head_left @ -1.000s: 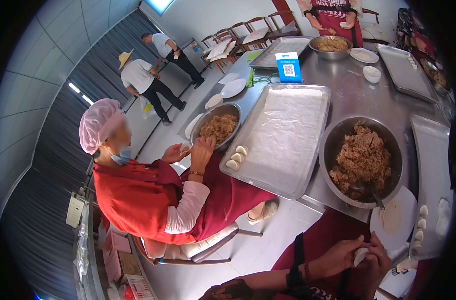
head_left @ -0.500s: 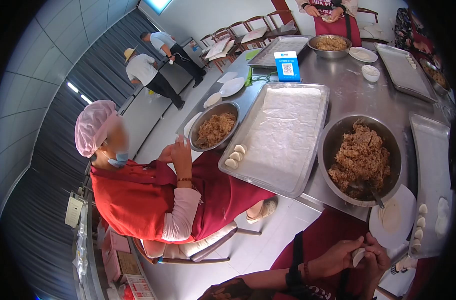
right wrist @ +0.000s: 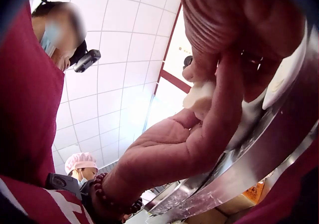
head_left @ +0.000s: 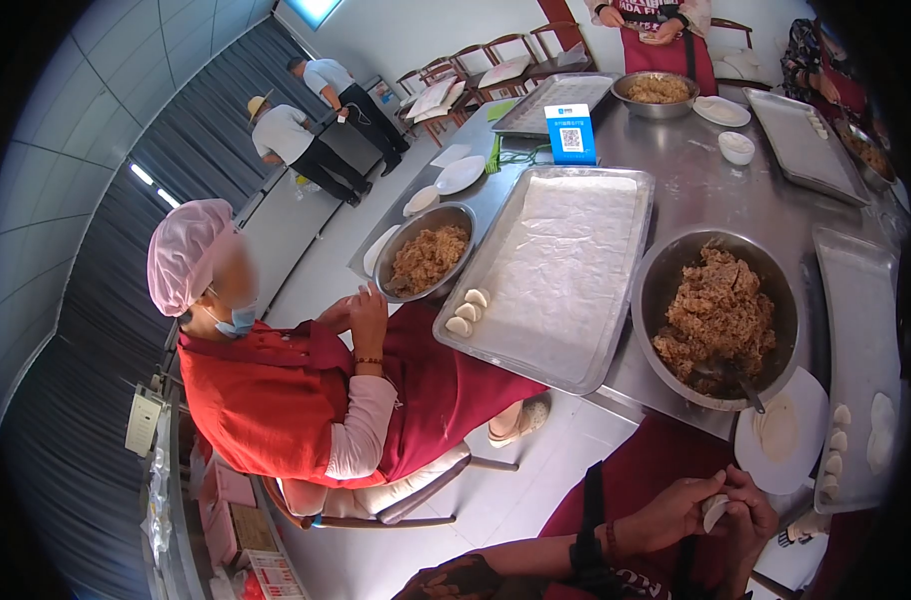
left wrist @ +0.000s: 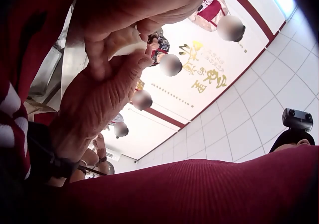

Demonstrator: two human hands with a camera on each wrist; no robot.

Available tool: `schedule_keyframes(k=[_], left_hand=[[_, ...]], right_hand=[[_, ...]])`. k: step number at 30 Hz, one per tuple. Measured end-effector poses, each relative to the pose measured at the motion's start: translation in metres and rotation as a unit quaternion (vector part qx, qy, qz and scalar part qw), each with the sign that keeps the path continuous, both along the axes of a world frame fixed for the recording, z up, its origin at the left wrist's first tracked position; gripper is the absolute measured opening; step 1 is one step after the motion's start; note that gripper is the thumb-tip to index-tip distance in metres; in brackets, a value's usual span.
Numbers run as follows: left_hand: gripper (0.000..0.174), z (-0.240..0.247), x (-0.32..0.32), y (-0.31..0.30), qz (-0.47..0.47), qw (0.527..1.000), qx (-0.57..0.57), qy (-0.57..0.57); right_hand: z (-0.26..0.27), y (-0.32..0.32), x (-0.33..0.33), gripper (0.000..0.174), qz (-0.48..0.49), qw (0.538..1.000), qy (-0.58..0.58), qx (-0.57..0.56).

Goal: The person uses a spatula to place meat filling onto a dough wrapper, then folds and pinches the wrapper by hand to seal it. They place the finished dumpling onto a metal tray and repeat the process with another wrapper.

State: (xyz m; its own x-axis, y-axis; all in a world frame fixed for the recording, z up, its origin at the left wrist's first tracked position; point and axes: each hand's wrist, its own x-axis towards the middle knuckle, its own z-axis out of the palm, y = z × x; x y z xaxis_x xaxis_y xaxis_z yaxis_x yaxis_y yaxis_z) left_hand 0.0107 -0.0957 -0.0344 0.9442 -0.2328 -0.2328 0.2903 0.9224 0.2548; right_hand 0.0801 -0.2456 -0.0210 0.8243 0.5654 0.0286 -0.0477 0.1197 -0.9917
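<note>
A white, folded dumpling [head_left: 714, 512] is between the two hands, low in the head view. My left hand [head_left: 664, 522], with a beaded bracelet at the wrist, pinches one side of it. My right hand [head_left: 752, 512] holds the opposite edge with thumb and curled fingers. Close up, the left wrist view shows the pale dough [left wrist: 124, 42] between both sets of fingertips. From the right wrist view, the dough [right wrist: 198, 100] is partly covered by fingers. Just above the hands, a white plate [head_left: 814, 440] carries flat round wrappers [head_left: 778, 430].
A steel bowl of filling [head_left: 721, 310] with a spoon stands beyond the plate. Trays lie left [head_left: 566, 270] and right [head_left: 856, 300] of it, each with several dumplings. A person in red [head_left: 266, 400] sits at the left; others are across the table.
Both my hands stay closed around the dumpling, with little visible movement. The seated person's hands have come together beside their bowl. Across the table, another person's hands have also drawn together.
</note>
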Motion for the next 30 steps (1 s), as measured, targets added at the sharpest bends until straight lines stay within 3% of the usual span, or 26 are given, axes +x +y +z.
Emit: schedule_keyframes(k=[8,13,15,17,26,30], left_hand=[[0.045,-0.007,-0.002,0.001,-0.009,1.000,0.022,-0.007],[0.050,-0.001,-0.003,0.005,-0.039,0.995,0.082,0.029],[0.055,0.001,-0.004,0.005,-0.038,0.994,0.098,0.024],[0.060,0.002,-0.005,0.006,-0.045,0.992,0.114,0.018],[0.069,0.004,-0.007,0.012,-0.095,0.984,0.150,0.010],[0.068,-0.001,-0.007,0.013,-0.101,0.984,0.149,-0.002]], right_hand=[[-0.007,0.000,-0.005,0.030,-0.016,0.999,0.037,0.009],[0.000,0.002,0.002,0.018,0.052,0.988,-0.122,-0.080],[0.007,0.004,0.003,0.013,0.076,0.985,-0.124,-0.087],[0.018,0.009,0.000,0.011,0.099,0.992,-0.059,-0.058],[0.020,0.006,-0.002,0.016,0.103,0.983,-0.085,-0.122],[0.024,0.006,-0.003,0.014,0.119,0.986,-0.020,-0.113]])
